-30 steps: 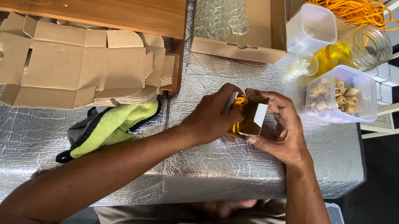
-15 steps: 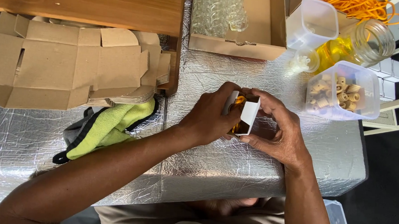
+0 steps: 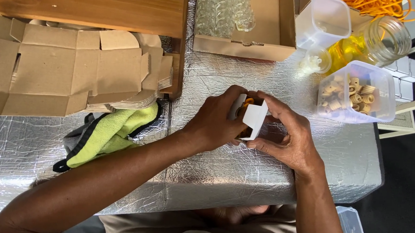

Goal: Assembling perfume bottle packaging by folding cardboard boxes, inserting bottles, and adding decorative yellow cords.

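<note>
Both hands hold a small white cardboard box point(image 3: 253, 117) above the silver foil-covered table point(image 3: 242, 174). My left hand point(image 3: 214, 122) grips the box's left side. My right hand point(image 3: 288, 134) cups its right side and underside, the fingers pressing a white flap over the opening. Something yellow-orange shows inside the box, between the flap and my left fingers. What that item is stays mostly hidden.
A stack of flat brown cardboard blanks point(image 3: 74, 68) lies left, with a yellow-green cloth point(image 3: 109, 133) below it. At the back stand an open carton of clear glass pieces point(image 3: 242, 20), clear plastic tubs point(image 3: 358, 93), a glass jar point(image 3: 388, 40) and orange rubber bands point(image 3: 380, 6).
The box's white flap has swung further over the opening, hiding more of the yellow contents. Both hands stay on the box in the same place.
</note>
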